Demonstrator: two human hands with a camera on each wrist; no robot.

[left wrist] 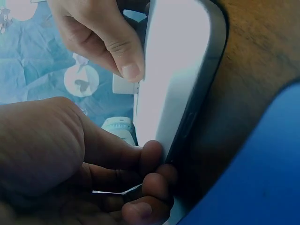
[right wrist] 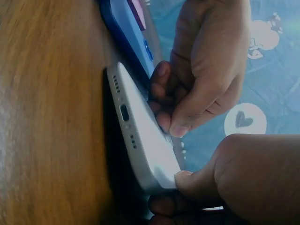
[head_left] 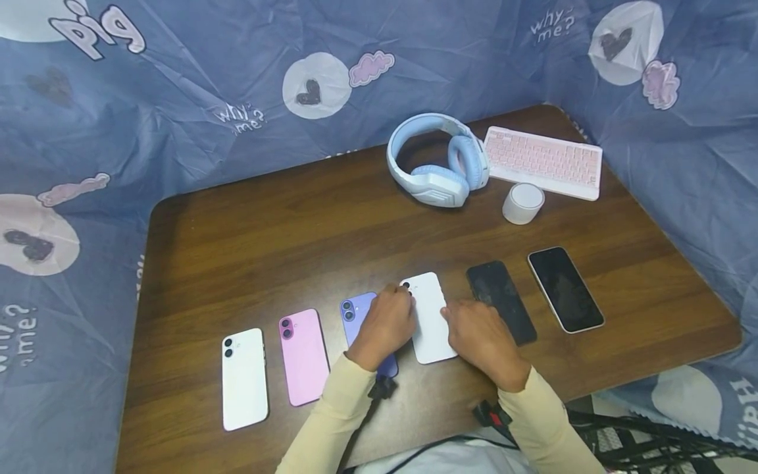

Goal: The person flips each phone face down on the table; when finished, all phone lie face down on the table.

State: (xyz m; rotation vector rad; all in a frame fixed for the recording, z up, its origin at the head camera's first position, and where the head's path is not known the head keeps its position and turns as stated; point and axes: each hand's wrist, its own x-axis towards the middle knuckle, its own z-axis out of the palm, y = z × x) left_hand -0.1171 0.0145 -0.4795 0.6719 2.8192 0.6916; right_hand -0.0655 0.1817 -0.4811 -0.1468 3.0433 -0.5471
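A white phone lies back up in the middle of a row of phones, with both hands on it. My left hand pinches its left edge near the camera corner, thumb on the back and fingertips at the side in the left wrist view. Along the opposite edge, my right hand holds it with thumb on top and fingers beneath, as the right wrist view shows. The phone's charging-port end sits close over the wood. A violet-blue phone is partly hidden under the left hand and wrist.
Leftward lie a pink phone and another white phone. To the right are a dark phone and a white-edged phone with black screen. Headphones, a pink keyboard and a white cylinder stand behind.
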